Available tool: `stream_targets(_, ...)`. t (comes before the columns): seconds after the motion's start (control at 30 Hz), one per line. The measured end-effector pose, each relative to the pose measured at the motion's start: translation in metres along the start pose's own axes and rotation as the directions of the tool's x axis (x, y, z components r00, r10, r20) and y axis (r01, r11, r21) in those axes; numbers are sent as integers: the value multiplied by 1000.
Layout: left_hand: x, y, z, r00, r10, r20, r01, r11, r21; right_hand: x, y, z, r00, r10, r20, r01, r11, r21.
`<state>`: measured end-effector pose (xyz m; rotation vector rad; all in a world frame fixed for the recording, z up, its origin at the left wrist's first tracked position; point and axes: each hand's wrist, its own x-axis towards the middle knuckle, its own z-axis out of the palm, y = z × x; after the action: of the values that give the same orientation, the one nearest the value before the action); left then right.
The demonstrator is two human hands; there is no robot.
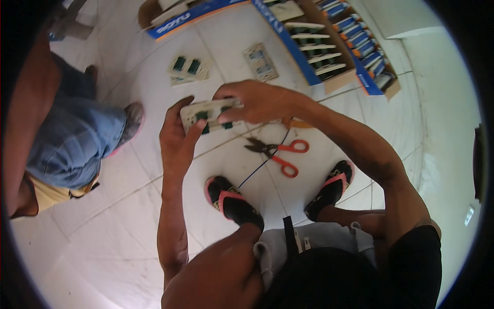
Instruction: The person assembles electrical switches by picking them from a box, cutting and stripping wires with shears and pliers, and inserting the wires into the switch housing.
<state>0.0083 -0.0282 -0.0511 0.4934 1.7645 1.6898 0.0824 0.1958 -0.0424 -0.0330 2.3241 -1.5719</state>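
Observation:
My left hand [177, 135] grips the left end of a white electrical wall plate [213, 109], its thumb on a green block on the upturned face. From the other end my right hand [254, 101] holds the same plate, with fingers at the top edge and thumb by the second green block. The plate is held above the floor, and its underside is hidden. Just beyond it lies a small stack of similar plates [198, 73] with green blocks. Another plate [261, 62] with grey-blue blocks lies to the right of that stack.
Below my hands, red-handled snips [270, 149] lie across a blue wire [251, 173]. An orange tool [300, 124] shows partly behind my right forearm. Blue cardboard boxes [285, 38] with plates and small packages stand at the back. Another person [77, 139] is close on the left.

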Motion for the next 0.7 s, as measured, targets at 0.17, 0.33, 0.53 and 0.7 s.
stream_targets(0.17, 1, 17, 21, 997, -43, 63, 44, 999, -21, -16, -41, -34, 970, 180, 160, -141, 963, -232)
stream_targets(0.33, 2, 25, 46, 987, 60, 148, -48, 995, -84, -31, -32, -94, 977, 107, 184, 10, 839, -544)
stream_targets(0.53, 4, 14, 44, 977, 17, 212, -36, 996, 86, -67, 1, -207, 916, 220, -335, -395, 638, -661)
stream_targets(0.7, 18, 18, 59, 977, -4, 215, -38, 981, 188, -93, 54, -238, 775, 250, -580, -542, 736, -406)
